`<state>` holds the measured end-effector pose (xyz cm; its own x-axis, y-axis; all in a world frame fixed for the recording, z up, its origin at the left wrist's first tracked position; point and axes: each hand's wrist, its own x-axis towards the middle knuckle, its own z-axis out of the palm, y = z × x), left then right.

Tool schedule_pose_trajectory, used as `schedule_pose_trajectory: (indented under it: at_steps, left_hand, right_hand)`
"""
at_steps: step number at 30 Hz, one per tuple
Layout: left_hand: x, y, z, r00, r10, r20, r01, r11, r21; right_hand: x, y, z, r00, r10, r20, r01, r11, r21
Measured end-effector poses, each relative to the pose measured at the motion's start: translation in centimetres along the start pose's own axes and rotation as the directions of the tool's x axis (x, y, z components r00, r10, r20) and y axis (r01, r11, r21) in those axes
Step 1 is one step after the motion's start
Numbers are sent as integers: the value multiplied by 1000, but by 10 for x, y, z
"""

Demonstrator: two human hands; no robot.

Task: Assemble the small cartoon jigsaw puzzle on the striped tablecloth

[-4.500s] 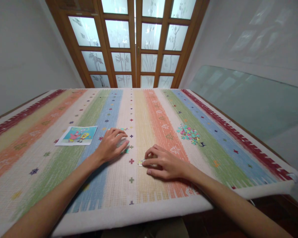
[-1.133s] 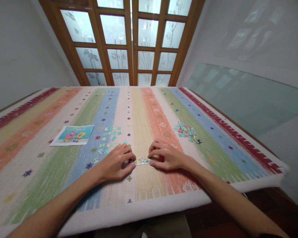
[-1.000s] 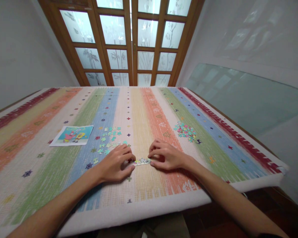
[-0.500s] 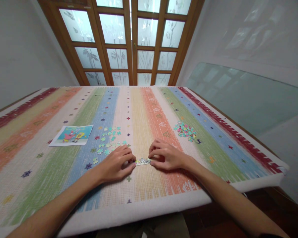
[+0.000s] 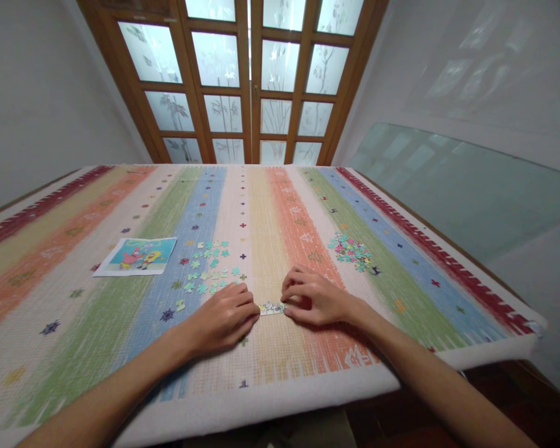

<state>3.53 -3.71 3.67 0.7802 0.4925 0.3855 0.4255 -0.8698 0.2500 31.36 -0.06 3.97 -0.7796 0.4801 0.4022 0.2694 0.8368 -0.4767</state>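
Observation:
A short strip of joined jigsaw pieces lies flat on the tablecloth in front of me, its straight edge towards me. My left hand has its fingers closed at the left end of the strip. At the right end, my right hand pinches with thumb and fingertips. Both hands rest on the cloth, and the fingers cover the strip's ends. Just beyond my left hand, several loose turquoise jigsaw pieces are spread out. A single pale green piece sits apart, nearer me.
A printed picture of cartoon characters lies on the left. To the right is a heap of mixed jigsaw pieces. The striped tablecloth covers the table up to its near edge. Wooden glass-paned doors stand beyond.
My left hand's fingers have drawn closer together at the strip's left end. The right hand keeps its pinch at the other end. The view has shifted slightly.

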Motion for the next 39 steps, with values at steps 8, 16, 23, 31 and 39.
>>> schedule_pose_trajectory:
  at_steps: [8,16,23,31,39]
  left_hand:
    - [0,-2,1,1000,2,0,-2,1000,-11]
    - [3,8,7,997,62,-40,-61,998,31]
    - [1,11,10,977,152,-149,-159,987,-37]
    - [-3,-12,-4,956,120,-268,-93,989,111]
    - [-20,-56,-56,847,-235,-477,328,937,121]
  right_hand:
    - [-1,1,0,1000,6,14,-6,1000,-6]
    - [-1,0,-2,999,25,38,-25,1000,-3]
    - [-2,1,0,999,23,30,-23,1000,-4]
    - [-2,0,-1,998,34,46,-34,999,-6]
    - [-1,0,-2,999,27,40,-27,1000,3]
